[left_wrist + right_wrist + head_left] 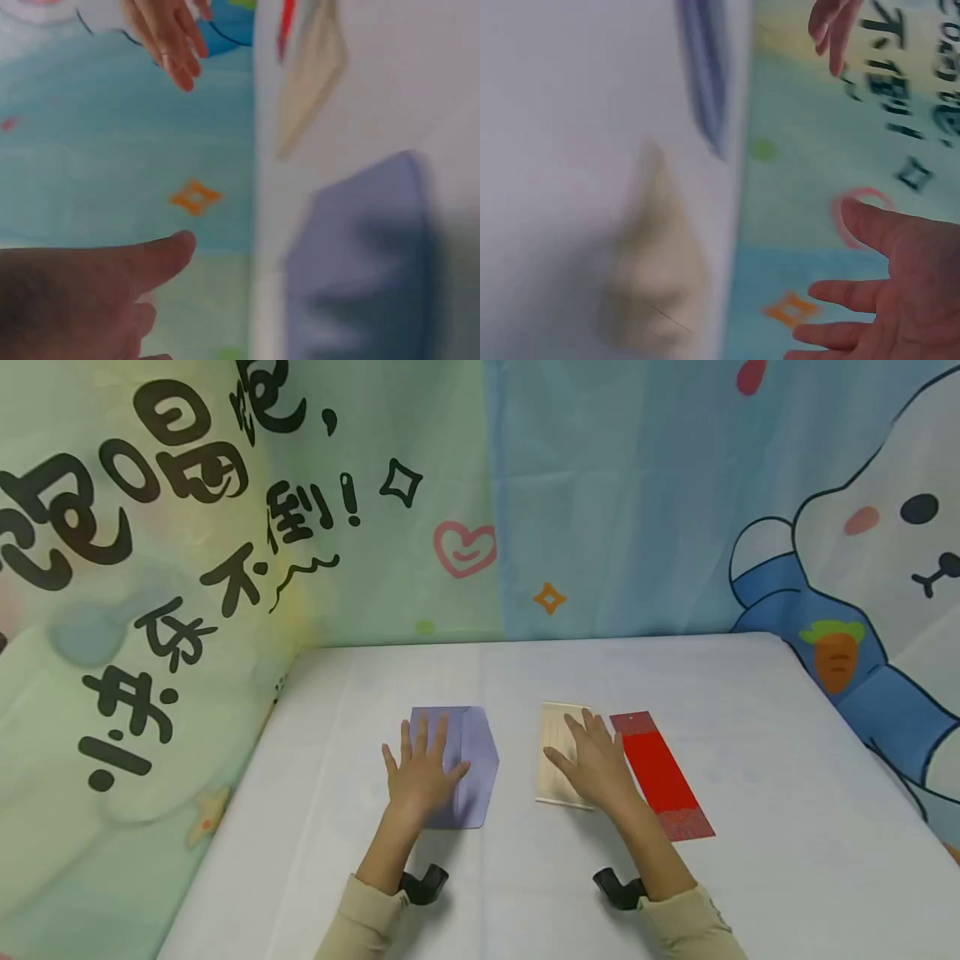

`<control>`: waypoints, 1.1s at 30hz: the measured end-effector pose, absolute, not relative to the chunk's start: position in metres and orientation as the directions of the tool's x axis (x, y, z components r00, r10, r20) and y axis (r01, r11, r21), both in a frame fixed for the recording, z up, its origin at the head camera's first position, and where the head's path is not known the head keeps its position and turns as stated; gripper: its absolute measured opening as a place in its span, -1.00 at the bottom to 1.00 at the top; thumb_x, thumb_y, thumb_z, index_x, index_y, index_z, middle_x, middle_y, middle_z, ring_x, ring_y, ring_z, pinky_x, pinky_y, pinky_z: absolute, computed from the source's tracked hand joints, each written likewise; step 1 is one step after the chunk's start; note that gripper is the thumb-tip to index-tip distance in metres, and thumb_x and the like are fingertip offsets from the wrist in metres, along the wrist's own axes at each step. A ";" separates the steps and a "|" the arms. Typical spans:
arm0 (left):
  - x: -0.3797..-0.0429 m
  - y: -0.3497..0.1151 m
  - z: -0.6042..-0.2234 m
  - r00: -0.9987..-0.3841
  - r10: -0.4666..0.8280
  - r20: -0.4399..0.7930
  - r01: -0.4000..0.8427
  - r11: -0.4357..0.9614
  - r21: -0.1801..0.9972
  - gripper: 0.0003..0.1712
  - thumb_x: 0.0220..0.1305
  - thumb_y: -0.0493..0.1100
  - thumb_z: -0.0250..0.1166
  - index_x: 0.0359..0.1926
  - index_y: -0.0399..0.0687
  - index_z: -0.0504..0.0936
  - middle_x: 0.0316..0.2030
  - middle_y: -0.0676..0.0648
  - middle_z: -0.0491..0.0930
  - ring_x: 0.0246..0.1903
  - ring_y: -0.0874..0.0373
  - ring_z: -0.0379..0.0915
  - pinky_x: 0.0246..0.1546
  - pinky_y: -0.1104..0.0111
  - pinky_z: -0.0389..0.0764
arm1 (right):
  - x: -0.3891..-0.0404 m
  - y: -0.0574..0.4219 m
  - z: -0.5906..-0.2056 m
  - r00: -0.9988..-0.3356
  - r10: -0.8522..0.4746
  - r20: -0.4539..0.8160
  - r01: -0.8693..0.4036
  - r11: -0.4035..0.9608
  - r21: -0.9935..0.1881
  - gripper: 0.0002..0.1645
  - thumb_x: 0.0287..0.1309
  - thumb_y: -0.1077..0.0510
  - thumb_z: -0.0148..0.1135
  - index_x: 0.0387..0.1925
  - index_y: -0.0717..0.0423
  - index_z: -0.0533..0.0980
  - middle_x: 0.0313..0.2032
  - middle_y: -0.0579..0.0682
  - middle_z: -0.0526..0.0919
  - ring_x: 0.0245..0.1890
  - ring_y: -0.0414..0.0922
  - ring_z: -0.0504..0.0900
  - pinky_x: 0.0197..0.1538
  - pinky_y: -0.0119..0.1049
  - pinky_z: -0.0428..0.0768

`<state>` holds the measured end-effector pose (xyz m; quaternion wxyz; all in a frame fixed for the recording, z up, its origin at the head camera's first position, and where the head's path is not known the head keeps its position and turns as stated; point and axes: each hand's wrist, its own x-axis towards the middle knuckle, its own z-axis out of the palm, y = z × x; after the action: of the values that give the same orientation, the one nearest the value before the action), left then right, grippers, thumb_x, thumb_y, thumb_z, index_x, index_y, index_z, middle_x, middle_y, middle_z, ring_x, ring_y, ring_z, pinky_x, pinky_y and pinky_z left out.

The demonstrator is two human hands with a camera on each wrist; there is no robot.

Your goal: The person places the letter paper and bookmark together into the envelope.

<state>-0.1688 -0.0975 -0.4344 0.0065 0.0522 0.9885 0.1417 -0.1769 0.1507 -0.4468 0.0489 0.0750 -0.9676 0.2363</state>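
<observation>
My left hand (422,778) hovers with spread fingers over a purple envelope (476,768), which lies flat with its pointed flap to the right. The left wrist view shows a gap between that hand and the envelope (375,247). Above a cream-coloured flat rectangular piece with fine lines (551,768), my right hand (596,764) is held with its fingers apart. In the right wrist view this cream piece (664,277) is blurred, with the hand away from it. Both hands hold nothing.
A long red strip (663,772) with patterned darker ends lies slanted just right of the cream piece. All three lie on a white-covered table (495,902). Printed cloth (637,527) hangs behind the table and along its left side. Black bands (424,887) are on the wrists.
</observation>
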 end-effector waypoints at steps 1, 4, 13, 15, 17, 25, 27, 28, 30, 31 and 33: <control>-0.169 -0.098 -0.444 -0.993 0.114 -0.026 0.102 0.955 0.280 -0.13 0.24 0.27 0.01 0.45 0.09 -0.09 0.42 -0.19 -0.18 0.36 -0.21 -0.40 0.17 -0.24 -0.23 | -0.178 0.147 -0.456 -0.986 -0.120 0.115 -0.159 0.878 -0.451 -0.18 0.13 -0.08 0.15 0.28 0.34 0.20 0.29 0.42 0.08 0.29 0.34 0.00 0.17 0.32 -0.07; -0.170 -0.097 -0.471 -0.988 0.121 -0.099 0.091 0.959 0.268 -0.14 0.24 0.29 -0.01 0.44 0.07 -0.04 0.41 -0.22 -0.14 0.35 -0.25 -0.33 0.16 -0.24 -0.18 | -0.179 0.137 -0.483 -0.987 -0.133 0.085 -0.157 0.885 -0.438 -0.19 0.14 -0.08 0.16 0.30 0.29 0.19 0.30 0.42 0.05 0.29 0.35 -0.02 0.16 0.32 -0.04; -0.163 -0.087 -0.511 -0.986 0.063 -0.157 0.023 0.969 0.245 -0.22 0.26 0.32 -0.10 0.42 0.15 0.04 0.42 -0.19 -0.19 0.36 -0.23 -0.37 0.16 -0.24 -0.20 | -0.169 0.138 -0.514 -0.972 -0.234 -0.011 -0.209 0.885 -0.416 -0.27 0.18 -0.02 0.11 0.33 0.16 0.20 0.34 0.33 0.02 0.33 0.30 -0.11 0.18 0.33 -0.15; -0.162 -0.081 -0.513 -0.987 0.062 -0.148 0.027 0.973 0.229 -0.23 0.27 0.33 -0.13 0.42 0.17 0.03 0.42 -0.20 -0.20 0.36 -0.23 -0.37 0.16 -0.24 -0.20 | -0.167 0.147 -0.515 -0.967 -0.253 -0.008 -0.227 0.879 -0.420 -0.27 0.19 0.01 0.10 0.34 0.17 0.18 0.34 0.33 0.02 0.33 0.30 -0.11 0.18 0.33 -0.17; -0.161 -0.073 -0.514 -0.989 0.066 -0.129 0.038 0.977 0.210 -0.23 0.27 0.33 -0.15 0.42 0.17 0.04 0.41 -0.20 -0.18 0.36 -0.23 -0.36 0.17 -0.22 -0.19 | -0.166 0.159 -0.515 -0.964 -0.267 -0.001 -0.241 0.872 -0.425 -0.28 0.20 0.04 0.09 0.34 0.17 0.16 0.34 0.32 0.02 0.33 0.30 -0.11 0.18 0.33 -0.19; -0.157 -0.052 -0.519 -0.997 0.046 -0.058 0.034 0.981 0.190 -0.25 0.29 0.33 -0.20 0.42 0.16 0.05 0.41 -0.23 -0.15 0.35 -0.23 -0.33 0.19 -0.18 -0.18 | -0.166 0.178 -0.509 -0.957 -0.291 0.008 -0.259 0.839 -0.478 -0.28 0.18 0.08 0.11 0.33 0.21 0.17 0.33 0.33 0.04 0.33 0.30 -0.11 0.18 0.32 -0.23; -0.158 -0.054 -0.521 -0.999 0.050 -0.006 0.048 0.977 0.209 -0.25 0.30 0.32 -0.20 0.42 0.13 0.06 0.40 -0.24 -0.14 0.35 -0.24 -0.32 0.19 -0.19 -0.18 | -0.167 0.170 -0.507 -0.963 -0.268 0.024 -0.244 0.832 -0.498 -0.28 0.18 0.07 0.12 0.32 0.25 0.18 0.32 0.33 0.08 0.32 0.28 -0.06 0.21 0.28 -0.17; -0.159 -0.055 -0.522 -0.998 0.058 0.040 0.065 0.973 0.220 -0.25 0.30 0.31 -0.17 0.41 0.11 0.08 0.40 -0.25 -0.11 0.35 -0.25 -0.29 0.18 -0.20 -0.15 | -0.168 0.164 -0.507 -0.967 -0.254 0.037 -0.236 0.824 -0.515 -0.28 0.18 0.07 0.12 0.31 0.27 0.18 0.31 0.33 0.12 0.32 0.26 -0.02 0.22 0.25 -0.13; -0.165 -0.060 -0.524 -0.989 0.079 0.125 0.106 0.968 0.228 -0.25 0.29 0.30 -0.13 0.41 0.10 0.09 0.39 -0.25 -0.09 0.35 -0.25 -0.26 0.17 -0.21 -0.13 | -0.171 0.149 -0.506 -0.970 -0.231 0.074 -0.232 0.791 -0.566 -0.28 0.19 0.06 0.13 0.29 0.32 0.20 0.28 0.34 0.18 0.30 0.24 0.08 0.24 0.18 -0.01; -0.169 -0.063 -0.524 -0.981 0.092 0.170 0.130 0.965 0.229 -0.24 0.28 0.29 -0.10 0.41 0.10 0.09 0.39 -0.25 -0.07 0.34 -0.25 -0.25 0.17 -0.21 -0.12 | -0.172 0.141 -0.505 -0.970 -0.222 0.095 -0.234 0.765 -0.600 -0.28 0.18 0.07 0.14 0.28 0.34 0.20 0.26 0.35 0.21 0.28 0.24 0.12 0.23 0.16 0.04; -0.177 -0.071 -0.525 -0.965 0.125 0.232 0.174 0.963 0.207 -0.23 0.26 0.30 -0.06 0.41 0.12 0.09 0.39 -0.24 -0.06 0.35 -0.23 -0.24 0.17 -0.21 -0.11 | -0.176 0.126 -0.507 -0.970 -0.211 0.121 -0.238 0.724 -0.647 -0.28 0.19 0.08 0.14 0.28 0.37 0.19 0.25 0.36 0.22 0.27 0.24 0.14 0.22 0.13 0.10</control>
<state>-0.1773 -0.0708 -0.5253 -0.1093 0.0758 0.9846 0.1133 -0.1755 0.1256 -0.5068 0.0193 0.1211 -0.9282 0.3512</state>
